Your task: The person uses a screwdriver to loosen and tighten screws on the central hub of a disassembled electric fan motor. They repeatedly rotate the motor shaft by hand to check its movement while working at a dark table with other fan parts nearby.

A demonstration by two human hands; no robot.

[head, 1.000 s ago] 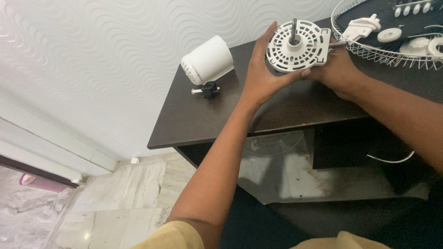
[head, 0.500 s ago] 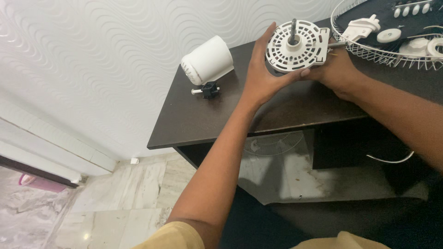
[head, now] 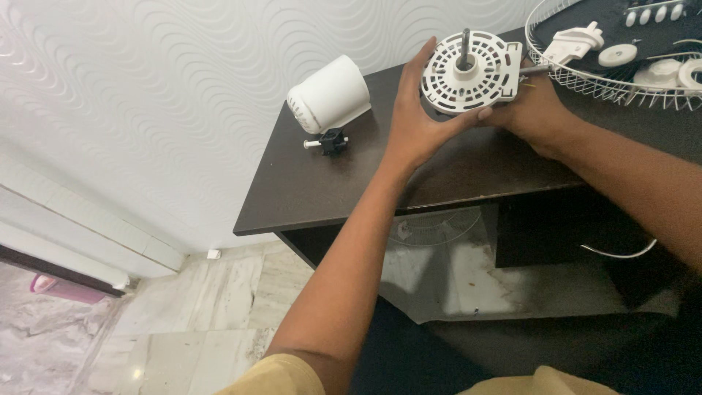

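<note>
Right now both hands hold one white fan motor (head: 472, 72) above the far part of the dark table (head: 329, 183), its slotted round face turned up and a metal shaft standing out of its middle. The left hand (head: 417, 124) cups the near and left rim, fingers spread and thumb pressed to the edge. The right hand (head: 530, 110) grips the right side and underside, largely hidden by the motor.

Risks, as I judge them: the grip is on a smooth rim only, so the motor could slip and drop onto the table. A thin wire seems to trail from its right side toward the wire guard (head: 578, 77), though the view there is poor; a tug could snag it. The white cover (head: 329, 95) lies on its side near the table's left edge and could roll off if bumped, and the small black knob (head: 333, 141) just beside it could follow.

Counted: one motor, one cover, one knob, one guard. In the guard lie one white bracket (head: 574, 44) and about three round white parts (head: 618, 55); more are cut off at the frame's edge.
</note>
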